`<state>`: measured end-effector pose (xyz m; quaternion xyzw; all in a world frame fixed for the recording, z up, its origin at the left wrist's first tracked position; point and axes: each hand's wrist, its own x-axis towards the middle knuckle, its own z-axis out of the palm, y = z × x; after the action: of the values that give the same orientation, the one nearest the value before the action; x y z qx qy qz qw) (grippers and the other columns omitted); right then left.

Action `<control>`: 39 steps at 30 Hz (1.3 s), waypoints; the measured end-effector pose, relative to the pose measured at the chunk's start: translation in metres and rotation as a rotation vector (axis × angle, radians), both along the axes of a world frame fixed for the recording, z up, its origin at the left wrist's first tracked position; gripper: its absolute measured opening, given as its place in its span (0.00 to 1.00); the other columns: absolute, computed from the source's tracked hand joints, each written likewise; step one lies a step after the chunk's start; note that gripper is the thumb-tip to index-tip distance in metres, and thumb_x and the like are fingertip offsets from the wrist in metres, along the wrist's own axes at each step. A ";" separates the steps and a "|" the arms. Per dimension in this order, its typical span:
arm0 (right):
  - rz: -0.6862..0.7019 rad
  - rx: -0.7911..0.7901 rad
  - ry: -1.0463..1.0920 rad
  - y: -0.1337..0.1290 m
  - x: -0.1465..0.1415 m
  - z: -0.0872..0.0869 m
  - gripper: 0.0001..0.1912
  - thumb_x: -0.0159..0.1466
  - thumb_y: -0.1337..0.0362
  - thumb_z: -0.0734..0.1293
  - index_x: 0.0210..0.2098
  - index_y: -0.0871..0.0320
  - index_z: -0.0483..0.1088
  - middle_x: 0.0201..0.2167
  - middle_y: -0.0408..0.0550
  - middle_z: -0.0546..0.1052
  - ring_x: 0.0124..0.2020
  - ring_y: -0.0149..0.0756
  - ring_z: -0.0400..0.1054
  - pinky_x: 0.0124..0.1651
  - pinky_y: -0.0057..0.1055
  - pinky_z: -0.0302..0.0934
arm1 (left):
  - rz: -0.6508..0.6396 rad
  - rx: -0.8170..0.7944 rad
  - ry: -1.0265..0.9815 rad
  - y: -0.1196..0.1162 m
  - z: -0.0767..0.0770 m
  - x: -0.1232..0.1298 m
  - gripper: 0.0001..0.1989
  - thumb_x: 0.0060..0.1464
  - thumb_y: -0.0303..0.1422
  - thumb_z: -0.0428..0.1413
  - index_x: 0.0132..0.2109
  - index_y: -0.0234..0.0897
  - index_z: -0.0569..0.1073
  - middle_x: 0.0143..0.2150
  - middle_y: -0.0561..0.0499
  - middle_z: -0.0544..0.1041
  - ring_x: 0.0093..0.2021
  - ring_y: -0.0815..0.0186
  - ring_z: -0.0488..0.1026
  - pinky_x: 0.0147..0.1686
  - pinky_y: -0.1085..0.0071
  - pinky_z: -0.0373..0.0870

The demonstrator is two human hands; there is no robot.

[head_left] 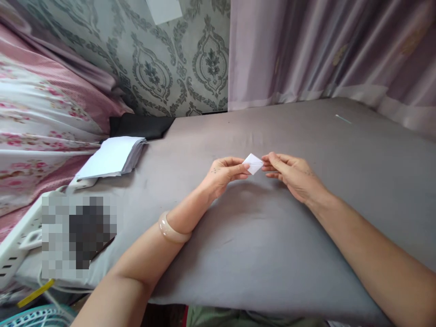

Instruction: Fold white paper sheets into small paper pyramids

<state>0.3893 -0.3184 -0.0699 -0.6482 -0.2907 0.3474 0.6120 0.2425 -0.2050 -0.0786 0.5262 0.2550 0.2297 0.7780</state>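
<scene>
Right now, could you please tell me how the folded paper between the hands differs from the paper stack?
The folded paper is much smaller than the paper stack. The folded paper looks diamond-shaped in this view, while the paper stack is a thick pile of broad sheets. The left hand holds the folded paper, whereas the paper stack lies untouched. Both look white.

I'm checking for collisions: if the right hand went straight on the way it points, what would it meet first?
The right hand would likely meet the folded white paper first; whether they already touch is hard to tell.
</scene>
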 end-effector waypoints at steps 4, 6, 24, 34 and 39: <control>0.081 0.040 -0.023 0.000 -0.009 -0.006 0.20 0.54 0.47 0.72 0.36 0.56 0.77 0.37 0.50 0.79 0.41 0.37 0.72 0.40 0.32 0.66 | 0.044 -0.088 -0.020 -0.001 0.000 0.001 0.08 0.46 0.26 0.66 0.34 0.27 0.76 0.31 0.47 0.78 0.32 0.70 0.76 0.43 0.69 0.72; 0.082 0.070 -0.021 0.000 -0.012 -0.008 0.19 0.54 0.48 0.72 0.37 0.56 0.77 0.37 0.49 0.79 0.41 0.36 0.71 0.40 0.32 0.65 | 0.036 -0.101 -0.022 -0.005 -0.001 0.003 0.08 0.47 0.26 0.65 0.34 0.26 0.76 0.32 0.47 0.79 0.32 0.70 0.76 0.45 0.68 0.72; 0.391 -0.201 -0.446 0.000 0.007 -0.007 0.16 0.59 0.54 0.63 0.29 0.60 0.74 0.21 0.41 0.70 0.23 0.28 0.59 0.28 0.28 0.52 | -0.223 0.119 0.275 -0.009 0.002 0.001 0.09 0.49 0.25 0.63 0.39 0.29 0.74 0.24 0.54 0.74 0.22 0.78 0.68 0.23 0.79 0.61; 0.300 -0.196 -0.639 0.017 -0.003 -0.020 0.10 0.57 0.59 0.69 0.36 0.56 0.71 0.28 0.44 0.77 0.30 0.34 0.70 0.36 0.31 0.60 | -0.138 0.497 0.483 0.001 -0.008 -0.005 0.08 0.51 0.33 0.60 0.36 0.32 0.73 0.24 0.54 0.70 0.23 0.74 0.65 0.22 0.77 0.57; 0.235 -0.080 -0.908 0.019 -0.009 -0.029 0.04 0.60 0.63 0.67 0.31 0.56 0.72 0.38 0.48 0.74 0.34 0.33 0.68 0.40 0.33 0.61 | -0.021 0.812 0.576 -0.002 -0.012 -0.003 0.09 0.49 0.35 0.60 0.35 0.33 0.74 0.28 0.52 0.72 0.26 0.72 0.64 0.27 0.75 0.59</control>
<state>0.3806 -0.2995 -0.0993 -0.7205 -0.5868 0.1066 0.3538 0.2390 -0.2067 -0.0907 0.8315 0.3441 0.1480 0.4103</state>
